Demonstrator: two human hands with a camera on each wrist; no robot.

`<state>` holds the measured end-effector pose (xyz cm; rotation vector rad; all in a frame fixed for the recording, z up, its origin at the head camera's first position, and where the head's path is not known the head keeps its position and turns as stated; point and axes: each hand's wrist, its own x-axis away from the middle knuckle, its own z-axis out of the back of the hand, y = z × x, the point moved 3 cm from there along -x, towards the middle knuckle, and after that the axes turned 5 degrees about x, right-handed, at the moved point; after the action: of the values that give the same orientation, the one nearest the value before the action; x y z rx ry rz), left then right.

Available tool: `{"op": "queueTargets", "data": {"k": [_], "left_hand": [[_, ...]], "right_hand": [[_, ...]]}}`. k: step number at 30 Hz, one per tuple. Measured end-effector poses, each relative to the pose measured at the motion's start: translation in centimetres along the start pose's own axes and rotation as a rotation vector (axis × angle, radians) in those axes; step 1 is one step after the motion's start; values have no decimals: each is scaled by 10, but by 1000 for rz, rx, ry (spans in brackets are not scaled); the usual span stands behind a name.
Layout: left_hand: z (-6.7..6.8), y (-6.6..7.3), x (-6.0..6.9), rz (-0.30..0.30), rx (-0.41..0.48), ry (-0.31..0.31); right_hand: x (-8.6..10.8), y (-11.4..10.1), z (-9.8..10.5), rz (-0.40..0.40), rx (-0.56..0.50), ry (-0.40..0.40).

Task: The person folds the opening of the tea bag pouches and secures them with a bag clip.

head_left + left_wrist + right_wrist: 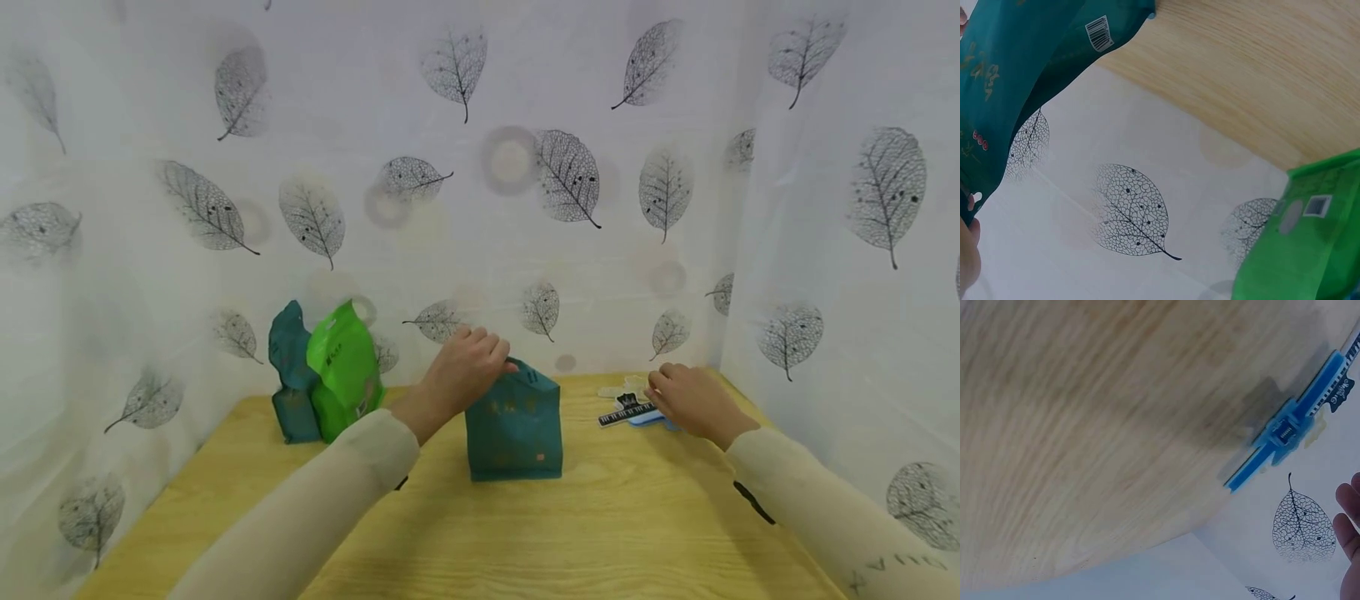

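In the head view, my left hand (pixel 463 367) grips the top edge of a dark teal pouch (pixel 516 429), which stands upright at mid-table. The left wrist view shows the side of this teal pouch (pixel 997 94), with gold lettering and a barcode. My right hand (pixel 690 404) hovers by several small flat pieces at the back right, fingers loosely bent. Among them are a strip with a piano-key pattern (pixel 617 416) and a long blue piece (pixel 1285 430) with a wider middle. The right wrist view shows only the right fingers (pixel 1349 531), holding nothing visible.
At the back left a bright green pouch (pixel 343 367) leans against another teal pouch (pixel 294 392). White curtains (pixel 480 275) with a leaf print close off the table's back and sides. The tabletop (pixel 600 533) has light wood grain.
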<state>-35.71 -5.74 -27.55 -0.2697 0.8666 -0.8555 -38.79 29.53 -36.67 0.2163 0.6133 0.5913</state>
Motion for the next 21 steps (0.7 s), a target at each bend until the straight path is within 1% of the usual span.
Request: {"op": "queueTargets", "data": {"k": [3,8,11,13,16,18,21], "left_hand": [[1,1,0,0,-7,-1],[1,2,1,2,-15,-2],[1,2,1,1,-9,-1],[1,2,1,2,-8,-1],[1,2,2,2,1,-3],[1,3,2,3,5,1],[1,5,2,1,11,-1]], "right_hand": [[8,1,-7,-11,-30,-71],[18,0,-15,-39,-55,-238],[22,0,-21,-41,-65,-286],[23,0,-24,-40,-67,-305],[25,0,-27,-31,-62,-312],[26,-1,-27,-12,-55,-292],[28,-1,-25,28,-51,-234]]}}
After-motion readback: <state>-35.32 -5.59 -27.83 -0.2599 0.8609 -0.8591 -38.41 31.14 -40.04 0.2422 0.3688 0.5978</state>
